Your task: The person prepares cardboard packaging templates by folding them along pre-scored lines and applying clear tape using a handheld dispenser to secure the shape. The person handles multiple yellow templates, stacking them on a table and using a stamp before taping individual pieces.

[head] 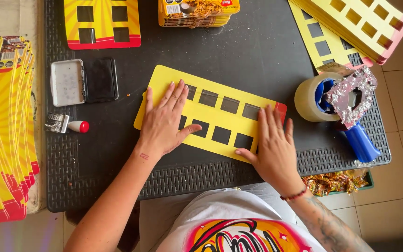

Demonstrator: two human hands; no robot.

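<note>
Both hands lie flat, fingers spread, grip open, pressing the yellow card with square cut-outs [211, 119] onto the middle of the black counter [257, 51]. Left hand [164, 123] covers the card's left end; right hand [274, 147] its right near corner. A tape dispenser [346, 105] stands just right; an ink pad [84, 81] lies left, apart.

- Bright, even daylight; colours look saturated and nothing is dim
- Shadows are soft and short, lying close under the left hand [164, 122] and the right hand [273, 148]
- Mild glare on the tape roll [308, 99] and the glossy yellow card [213, 117]
- Focus is sharp across the bench [257, 51], with slight wide-angle bending at the edges
</note>
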